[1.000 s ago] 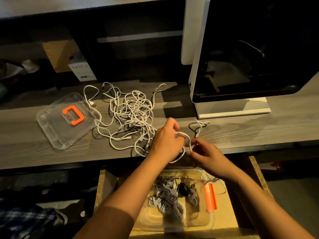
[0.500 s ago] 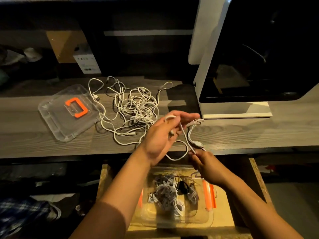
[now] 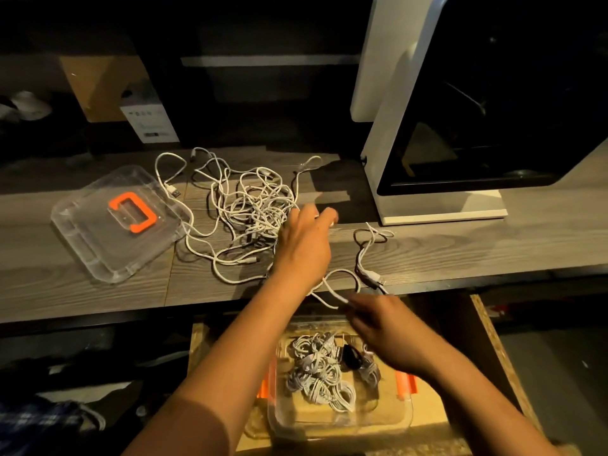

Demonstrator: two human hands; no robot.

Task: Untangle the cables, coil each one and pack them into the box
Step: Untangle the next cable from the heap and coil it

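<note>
A tangle of white cables [image 3: 253,205] lies on the grey wooden table [image 3: 460,248]. My left hand [image 3: 306,245] is palm down at the tangle's right edge and holds one white cable [image 3: 342,274], which runs out from under its wrist. That cable loops along the table's front edge. My right hand [image 3: 381,327], blurred, pinches its near strand just below that edge. Under the table stands the clear box [image 3: 339,422] with orange latches, several coiled cables [image 3: 316,373] inside it.
The clear box lid [image 3: 98,245] with an orange handle lies on the table to the left. A white machine with a dark window [image 3: 427,143] stands at the right rear. A cardboard box [image 3: 105,87] sits on the dark shelf behind. The clear box rests on a wooden board [image 3: 431,416].
My left hand has dropped from its raised, palm-up pose and moved forward onto the table by the tangle. The cable loops around its fingers now trail on the table. My right hand stays low.
</note>
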